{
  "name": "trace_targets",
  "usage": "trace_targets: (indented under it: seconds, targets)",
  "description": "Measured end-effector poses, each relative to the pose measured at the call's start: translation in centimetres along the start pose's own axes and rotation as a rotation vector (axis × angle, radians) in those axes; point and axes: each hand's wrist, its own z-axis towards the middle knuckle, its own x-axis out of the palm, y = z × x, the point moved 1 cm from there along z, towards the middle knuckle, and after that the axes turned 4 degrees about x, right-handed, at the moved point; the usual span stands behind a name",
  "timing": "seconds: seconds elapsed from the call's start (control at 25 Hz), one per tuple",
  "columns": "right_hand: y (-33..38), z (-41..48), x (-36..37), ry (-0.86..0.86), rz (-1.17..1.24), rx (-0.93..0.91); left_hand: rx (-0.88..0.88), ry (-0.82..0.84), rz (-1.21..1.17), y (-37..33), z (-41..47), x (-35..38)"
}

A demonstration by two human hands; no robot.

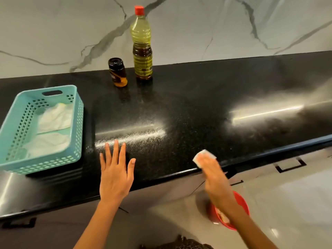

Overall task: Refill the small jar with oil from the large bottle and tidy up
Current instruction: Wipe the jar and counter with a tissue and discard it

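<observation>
Head view: capped oil bottle (142, 45) and small jar (117, 72) stand side by side at counter back. Left hand (115, 174) flat, fingers spread, empty; right hand (212, 174) clamped on white tissue (203, 157). Bottle probably greasy, slippery: grip mid-body.

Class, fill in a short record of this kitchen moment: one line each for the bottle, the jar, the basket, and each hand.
large bottle: upright, red cap on, by the wall
small jar: upright, left of the bottle, dark lid on
basket: teal, holds white cloths
left hand: flat on the counter, empty
right hand: holds a white pad at the counter edge
</observation>
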Motion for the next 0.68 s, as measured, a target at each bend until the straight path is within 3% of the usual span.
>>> trace_targets:
  seconds: [0.08,0.2,0.4,0.52,0.68]
  targets:
    - [-2.1,3.2,-2.2,0.019,-0.048,0.119,-0.012,0.009,0.014,-0.1,-0.1,0.1]
    - [-1.4,8.9,-0.6,0.034,-0.099,0.083,-0.026,0.023,0.023,0.0,0.0,0.1]
    - [7.2,6.0,5.5,0.248,0.014,-0.288,-0.035,0.028,0.045,-0.1,0.0,0.1]
    - [5.0,3.5,4.4,0.305,0.031,-0.441,-0.037,0.032,0.053,-0.2,0.1,0.1]
    - [-1.1,8.2,1.1,0.183,0.089,-0.073,-0.049,0.024,0.045,-0.4,0.1,0.2]
